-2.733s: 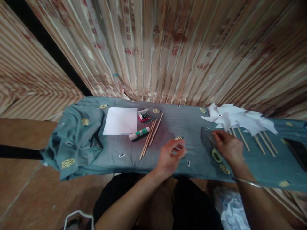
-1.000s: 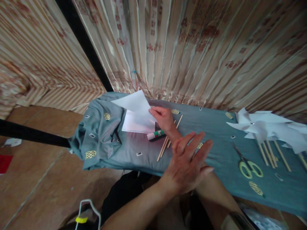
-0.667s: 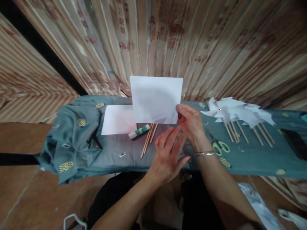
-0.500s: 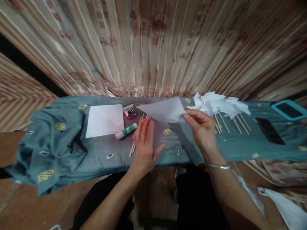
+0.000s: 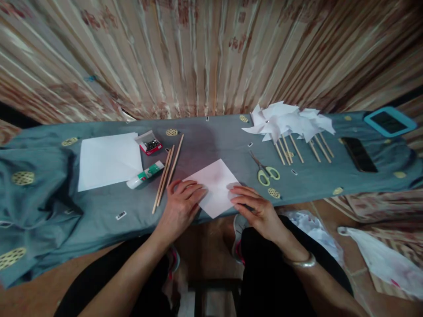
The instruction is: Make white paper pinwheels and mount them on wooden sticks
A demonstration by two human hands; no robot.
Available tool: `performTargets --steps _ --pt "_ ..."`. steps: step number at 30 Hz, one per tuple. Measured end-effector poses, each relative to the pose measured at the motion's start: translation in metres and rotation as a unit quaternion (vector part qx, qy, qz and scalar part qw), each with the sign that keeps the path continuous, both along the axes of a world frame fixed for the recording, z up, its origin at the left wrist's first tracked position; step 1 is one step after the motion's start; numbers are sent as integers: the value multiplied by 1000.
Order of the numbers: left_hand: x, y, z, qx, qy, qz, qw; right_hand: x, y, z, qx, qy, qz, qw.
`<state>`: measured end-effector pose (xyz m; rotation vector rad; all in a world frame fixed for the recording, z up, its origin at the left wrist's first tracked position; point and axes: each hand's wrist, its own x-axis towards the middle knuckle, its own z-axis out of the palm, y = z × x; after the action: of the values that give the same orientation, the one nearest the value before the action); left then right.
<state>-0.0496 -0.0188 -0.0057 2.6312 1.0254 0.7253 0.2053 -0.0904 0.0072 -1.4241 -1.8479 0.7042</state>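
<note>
A white square of paper (image 5: pixel 217 187) lies turned cornerwise at the front edge of the table, its near corner reaching over the edge. My left hand (image 5: pixel 181 200) has its fingers closed on the left corner. On the opposite corner, my right hand (image 5: pixel 256 211) grips with bent fingers; both thumbs are partly hidden. Scissors with pale green handles (image 5: pixel 264 169) rest just beyond my right hand. Several wooden sticks (image 5: pixel 168 174) lie left of the paper, beside my left hand.
Left on the grey cloth (image 5: pixel 105 207) are a paper stack (image 5: pixel 110 160), a glue stick (image 5: pixel 145 175) and a small red box of metal pins (image 5: pixel 149 143). Paper pinwheels on sticks (image 5: pixel 280 119), a black phone (image 5: pixel 358 154) and a blue-framed device (image 5: pixel 390 121) lie right.
The paper has come down from the air, opened from a folded triangle into a square. My left hand has taken its left corner. The view has shifted, and the scissors now show.
</note>
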Motion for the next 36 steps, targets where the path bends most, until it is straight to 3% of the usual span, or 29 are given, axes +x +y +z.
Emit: performTargets --steps 8,13,16,20,25,32,36 --pt "4 11 -2 -2 -10 -8 1000 -3 3 -1 56 -17 -41 997" --pt "10 5 -2 2 -51 13 999 -5 6 -2 18 -7 -125 992" --pt "11 4 -5 -50 -72 45 995 -6 11 -4 -18 -2 -173 985" --pt "10 9 -5 -185 -104 103 972 -6 18 -7 -59 24 -198 978" --pt "11 15 2 -280 -148 140 938 0 26 -9 -125 127 -200 963" --pt "10 15 13 -341 -198 111 912 11 36 7 -186 189 -97 959" --pt "8 13 18 -366 -206 104 901 10 37 9 -203 216 -118 948"
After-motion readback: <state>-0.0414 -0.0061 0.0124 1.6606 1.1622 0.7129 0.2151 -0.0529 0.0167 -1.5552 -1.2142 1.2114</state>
